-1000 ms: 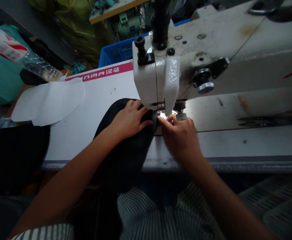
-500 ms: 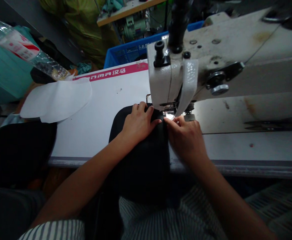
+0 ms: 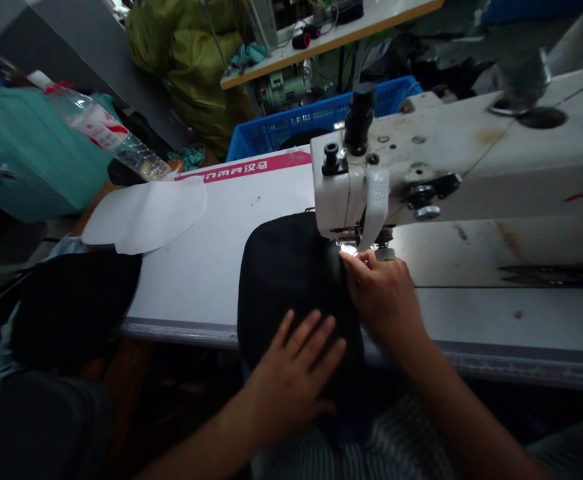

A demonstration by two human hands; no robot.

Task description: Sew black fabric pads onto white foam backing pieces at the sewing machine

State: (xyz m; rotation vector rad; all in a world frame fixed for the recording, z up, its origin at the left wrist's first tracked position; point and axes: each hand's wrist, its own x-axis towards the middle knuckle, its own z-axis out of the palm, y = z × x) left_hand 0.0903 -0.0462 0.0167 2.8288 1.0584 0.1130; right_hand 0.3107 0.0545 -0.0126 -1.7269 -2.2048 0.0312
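A black fabric piece [image 3: 286, 267] with rounded corners lies under the head of a white sewing machine [image 3: 341, 193] and hangs over the table's front edge. My left hand [image 3: 296, 373] is over the near part of the fabric, fingers spread and holding nothing. At the fabric's right edge, close to the needle area, my right hand [image 3: 386, 287] is closed, thumb and index finger pinching that edge. The machine's small lamp lights the spot by the fingertips. The needle itself is hidden.
White template sheets [image 3: 156, 213] lie on the table's left, with a plastic bottle [image 3: 106, 130] behind them. Another black piece [image 3: 76, 300] hangs at the left edge. Scissors [image 3: 556, 273] rest right of the machine head. A blue crate [image 3: 271, 133] stands behind the table.
My left hand has slid from the fabric's far edge near the needle back toward me, its fingers spreading. My right hand stays at the fabric's edge. The view has shifted.
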